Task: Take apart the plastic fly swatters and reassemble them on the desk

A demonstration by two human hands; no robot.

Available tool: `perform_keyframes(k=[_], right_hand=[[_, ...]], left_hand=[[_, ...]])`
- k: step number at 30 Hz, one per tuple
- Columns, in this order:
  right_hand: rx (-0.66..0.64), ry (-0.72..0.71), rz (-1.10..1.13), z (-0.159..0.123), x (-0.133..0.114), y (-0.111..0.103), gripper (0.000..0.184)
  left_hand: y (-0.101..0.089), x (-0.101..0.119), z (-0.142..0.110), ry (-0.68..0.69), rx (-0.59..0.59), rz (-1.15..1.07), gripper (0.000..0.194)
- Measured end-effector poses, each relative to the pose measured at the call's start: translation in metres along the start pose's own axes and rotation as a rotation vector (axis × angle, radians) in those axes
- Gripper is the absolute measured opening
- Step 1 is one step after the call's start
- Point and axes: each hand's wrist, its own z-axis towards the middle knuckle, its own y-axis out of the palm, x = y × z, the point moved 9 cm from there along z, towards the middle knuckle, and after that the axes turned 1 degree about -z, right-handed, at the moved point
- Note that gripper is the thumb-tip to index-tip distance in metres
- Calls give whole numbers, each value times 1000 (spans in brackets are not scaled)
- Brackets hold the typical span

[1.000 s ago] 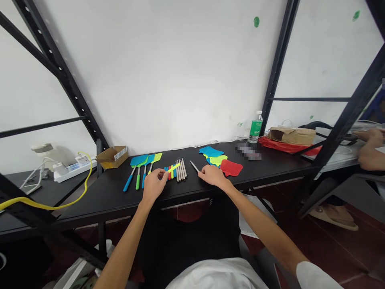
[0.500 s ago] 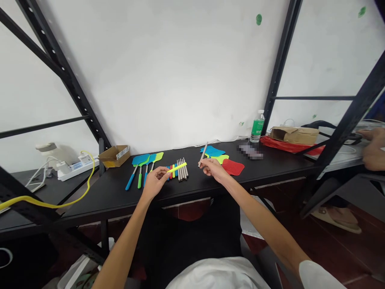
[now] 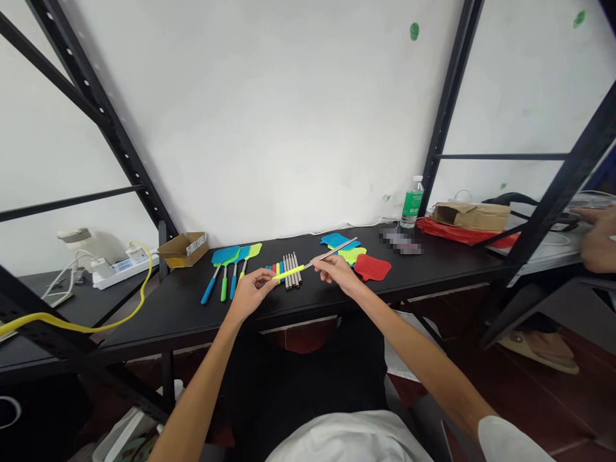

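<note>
My left hand pinches a yellow plastic handle near its left end. In my right hand is a thin metal rod, tilted up to the right. The rod's lower end meets the handle's right end; whether it sits inside cannot be seen. Below them on the table lie several metal rods side by side, next to several coloured handles partly hidden by my left hand. Loose swatter heads lie behind my right hand: a blue one, a yellow one and a red one.
Several whole fly swatters lie left on the black table. Behind them is a small open cardboard box. A water bottle stands back right. A yellow cable hangs at left. At far right is another person's hand.
My right hand has lifted the metal rod off the table and swung it from upright to slanting right. The yellow handle has turned towards it, and their ends now meet.
</note>
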Motion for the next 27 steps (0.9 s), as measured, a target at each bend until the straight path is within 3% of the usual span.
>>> perform_keyframes(k=[10,16,19,22,27], right_hand=[[-55,-92,-132,-4,-11,10,31],[-203,-142,-288,-17,-20,34,34],[-273,-127,-358,-22,-19,40,35],[-274,-130,-412,-18,-21,32,37],[-73,-161,-521,-2,-31,-16,32]], left_hand=[[12,-1,-1,-15,-121,104,36],[29,-2,-8,-42,-293,168,39],[27,0,-7,-44,-289,146,37],[17,1,-2,-34,-222,88,38],[-3,-11,1,-72,-51,-202,37]])
